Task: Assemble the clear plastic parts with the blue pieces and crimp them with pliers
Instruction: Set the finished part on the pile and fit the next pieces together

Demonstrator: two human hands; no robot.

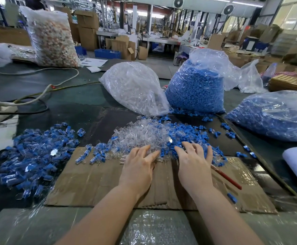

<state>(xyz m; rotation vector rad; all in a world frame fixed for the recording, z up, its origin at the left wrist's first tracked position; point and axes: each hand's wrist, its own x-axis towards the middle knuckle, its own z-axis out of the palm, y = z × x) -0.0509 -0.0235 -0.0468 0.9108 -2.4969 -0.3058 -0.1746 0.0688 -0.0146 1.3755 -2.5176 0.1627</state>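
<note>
Done so far: a large heap of joined pieces (32, 156) lies to your left, each a clear part with a blue piece inside; whether they are crimped cannot be told.

Stock in reach: a pile of loose clear parts (144, 133) in front of you, mixed on its right side with loose blue pieces (185, 137).

Stock in reserve: one bag of clear parts (135, 87), one upright bag of blue pieces (195, 89), and a second blue bag (275, 115) to your right, all well filled. By this judgement, most of the work remains.

Hands: your left hand (139, 167) rests on the near edge of the clear pile, fingers spread and relaxed, gripping nothing. Your right hand (193, 163) lies on the blue pieces, fingers likewise spread, holding nothing.

Tool: the pliers (227, 177), red-handled, lie on the cardboard sheet (94, 188) just beside your right hand, partly hidden under it.
</note>
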